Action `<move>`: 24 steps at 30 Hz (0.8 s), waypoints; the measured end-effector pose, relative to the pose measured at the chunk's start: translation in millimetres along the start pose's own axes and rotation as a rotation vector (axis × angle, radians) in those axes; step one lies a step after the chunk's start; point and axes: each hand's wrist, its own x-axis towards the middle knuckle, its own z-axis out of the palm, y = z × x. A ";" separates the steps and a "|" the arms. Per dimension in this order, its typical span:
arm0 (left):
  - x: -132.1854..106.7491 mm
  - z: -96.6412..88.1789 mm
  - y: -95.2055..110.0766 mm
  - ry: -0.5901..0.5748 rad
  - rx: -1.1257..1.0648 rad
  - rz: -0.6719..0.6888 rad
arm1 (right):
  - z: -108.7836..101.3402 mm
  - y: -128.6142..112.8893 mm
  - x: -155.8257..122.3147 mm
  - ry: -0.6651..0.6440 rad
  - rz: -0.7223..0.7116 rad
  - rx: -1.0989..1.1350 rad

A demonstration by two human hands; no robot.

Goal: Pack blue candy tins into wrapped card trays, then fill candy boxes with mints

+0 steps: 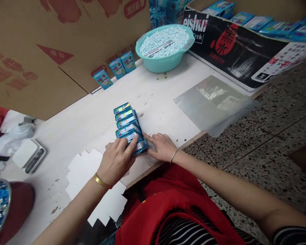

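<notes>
A row of several small blue candy boxes (125,123) lies on the white table near its front edge, their narrow shiny sides facing up. My left hand (117,154) is closed over the near end of the row, its index finger pressing on a box top. From the right, my right hand (162,146) grips the same end, with its index finger along the boxes' side and its thumb lower down. A greyish see-through patch, like plastic film, shows between those fingers. Both palms are hidden.
Flat white card cutouts (85,170) lie left of my left arm. Behind stand blue candy boxes (118,68) and a turquoise basin (163,64) of pale pellets with a metal scoop. Clear plastic sheets (211,102) overhang the right edge. A scale (29,154) and red tub (21,200) are left.
</notes>
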 end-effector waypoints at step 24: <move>3.6 24.1 -4.5 0.177 -0.052 0.095 | 3.1 -0.8 0.9 0.022 -0.027 0.044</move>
